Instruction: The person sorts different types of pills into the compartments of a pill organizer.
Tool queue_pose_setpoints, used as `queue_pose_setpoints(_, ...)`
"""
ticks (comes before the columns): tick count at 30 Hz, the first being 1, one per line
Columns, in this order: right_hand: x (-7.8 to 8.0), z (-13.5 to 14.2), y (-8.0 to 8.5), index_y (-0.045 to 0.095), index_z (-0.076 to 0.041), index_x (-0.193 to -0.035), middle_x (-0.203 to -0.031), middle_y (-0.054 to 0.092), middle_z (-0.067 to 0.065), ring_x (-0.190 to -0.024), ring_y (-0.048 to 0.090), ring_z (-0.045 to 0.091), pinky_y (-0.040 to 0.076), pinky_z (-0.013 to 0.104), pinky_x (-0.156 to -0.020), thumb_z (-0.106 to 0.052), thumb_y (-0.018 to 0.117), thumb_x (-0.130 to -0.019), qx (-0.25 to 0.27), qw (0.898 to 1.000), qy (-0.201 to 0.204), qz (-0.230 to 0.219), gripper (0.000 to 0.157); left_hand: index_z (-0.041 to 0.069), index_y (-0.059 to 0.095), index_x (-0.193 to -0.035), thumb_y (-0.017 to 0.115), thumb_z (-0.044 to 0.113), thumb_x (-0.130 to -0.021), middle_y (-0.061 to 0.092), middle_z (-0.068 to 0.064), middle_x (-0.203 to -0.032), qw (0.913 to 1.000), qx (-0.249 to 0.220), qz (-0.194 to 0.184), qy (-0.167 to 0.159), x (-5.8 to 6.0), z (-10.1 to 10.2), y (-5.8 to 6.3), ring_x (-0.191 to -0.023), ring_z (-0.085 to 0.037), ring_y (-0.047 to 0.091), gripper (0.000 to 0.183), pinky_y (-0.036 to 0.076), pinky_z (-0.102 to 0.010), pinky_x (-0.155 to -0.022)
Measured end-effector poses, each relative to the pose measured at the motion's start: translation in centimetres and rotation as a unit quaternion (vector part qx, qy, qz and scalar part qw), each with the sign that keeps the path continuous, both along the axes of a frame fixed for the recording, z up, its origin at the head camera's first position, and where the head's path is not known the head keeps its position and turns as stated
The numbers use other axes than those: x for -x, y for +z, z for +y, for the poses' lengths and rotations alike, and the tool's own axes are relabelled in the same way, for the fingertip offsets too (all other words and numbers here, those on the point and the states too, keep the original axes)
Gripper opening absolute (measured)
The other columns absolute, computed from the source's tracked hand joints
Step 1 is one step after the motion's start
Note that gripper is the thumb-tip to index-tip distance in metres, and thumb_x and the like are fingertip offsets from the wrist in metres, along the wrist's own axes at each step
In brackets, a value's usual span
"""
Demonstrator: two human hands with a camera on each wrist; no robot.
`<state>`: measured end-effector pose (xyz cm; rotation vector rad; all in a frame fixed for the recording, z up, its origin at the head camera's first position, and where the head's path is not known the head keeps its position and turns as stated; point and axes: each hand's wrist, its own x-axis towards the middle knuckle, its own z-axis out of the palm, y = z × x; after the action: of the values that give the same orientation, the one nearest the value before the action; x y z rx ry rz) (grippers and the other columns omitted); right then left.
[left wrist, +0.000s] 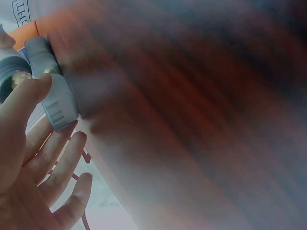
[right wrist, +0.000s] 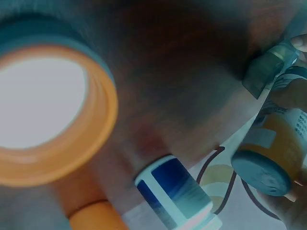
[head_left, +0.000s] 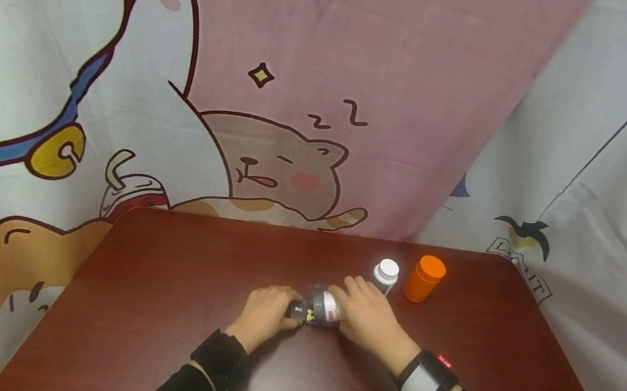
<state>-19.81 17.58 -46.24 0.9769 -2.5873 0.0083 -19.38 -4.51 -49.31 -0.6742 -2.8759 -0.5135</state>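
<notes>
My left hand point(head_left: 269, 308) pinches a small dark grey segmented case point(left wrist: 60, 101) between thumb and fingertips; its other fingers are spread. Small yellow pieces point(head_left: 310, 315) show at the case's right end in the head view. My right hand point(head_left: 365, 313) grips a jar point(head_left: 328, 307) with a white label, tipped on its side with its mouth toward the case. In the left wrist view the jar's mouth point(left wrist: 19, 76) is uncovered, with pale yellowish pieces inside. The right wrist view shows the jar's amber body and dark base point(right wrist: 261, 172).
Beyond my right hand stand a white-capped bottle point(head_left: 386, 274) with a blue label and an orange container point(head_left: 424, 279). A round dark-edged thing with an orange inner rim point(right wrist: 103, 110) looms close in the right wrist view. A patterned cloth point(head_left: 426, 104) hangs behind the brown table point(head_left: 188, 251).
</notes>
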Motion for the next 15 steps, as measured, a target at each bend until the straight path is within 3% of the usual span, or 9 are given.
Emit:
queue_pose_setpoints(10, -1.9, 1.2, -0.2, 0.061, -0.018, -0.117, -0.098, 0.063, 0.0, -0.087, 0.055, 0.017, 0.054, 0.036, -0.074, -0.03, 0.079, -0.059, 0.087, 0.992, -0.067, -0.057, 0.061, 0.018, 0.072, -0.1, 0.078, 0.035, -0.065, 0.075, -0.001, -0.096, 1.0, -0.001, 0.007, 0.002, 0.0, 0.1, 0.0, -0.085, -0.019, 0.066, 0.039, 0.056, -0.039, -0.068)
queue_pose_setpoints(15, -3.5, 1.5, -0.2, 0.06, -0.023, -0.118, -0.103, 0.064, -0.005, -0.088, 0.056, 0.012, 0.054, 0.035, -0.073, -0.032, 0.081, -0.057, 0.131, 0.985, -0.074, -0.086, 0.064, 0.018, 0.072, -0.1, 0.078, 0.036, -0.066, 0.075, -0.001, -0.098, 1.0, -0.002, 0.005, 0.003, -0.1, 0.0, 0.0, -0.086, -0.02, 0.066, 0.039, 0.056, -0.04, -0.069)
